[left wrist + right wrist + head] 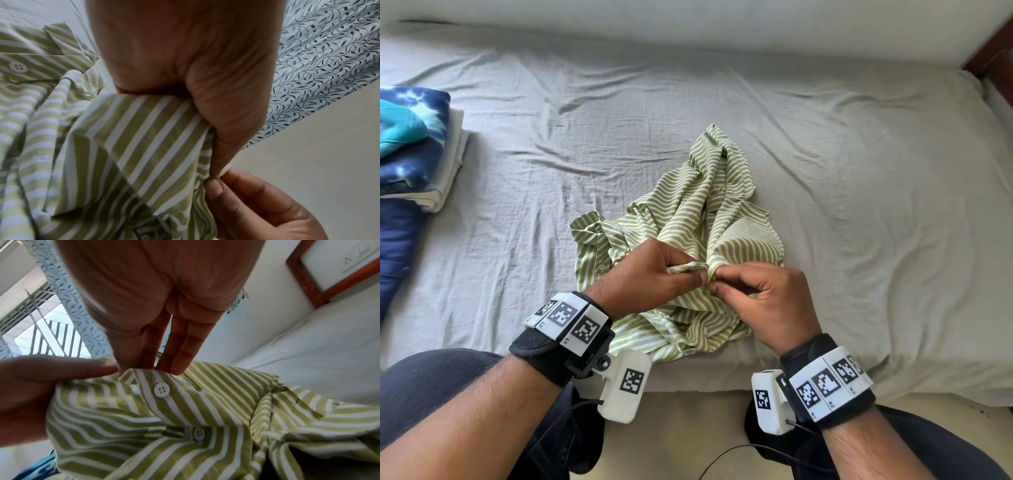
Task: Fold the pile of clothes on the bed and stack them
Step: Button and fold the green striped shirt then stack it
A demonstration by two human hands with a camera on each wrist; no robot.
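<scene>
Grey bed (pixel 825 154), crumpled green-striped shirt (pixel 709 192)

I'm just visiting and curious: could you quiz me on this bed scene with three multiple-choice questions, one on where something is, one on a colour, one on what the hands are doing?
1. Where does the stack of folded clothes lie on the bed?
A. at the left edge of the head view
B. at the far right
C. under the striped shirt

2. What colours is the striped shirt?
A. red and black
B. green and white
C. plain blue

3. What are the hands doing?
A. both lie flat on the sheet
B. only one touches the shirt
C. both pinch the shirt's edge

Answers:
1. A, the tie-dye topped stack sits at far left, apart from the shirt.
2. B, green and white stripes show in all views.
3. C, the left hand and right hand meet fingertip to fingertip on a fold of cloth.
</scene>
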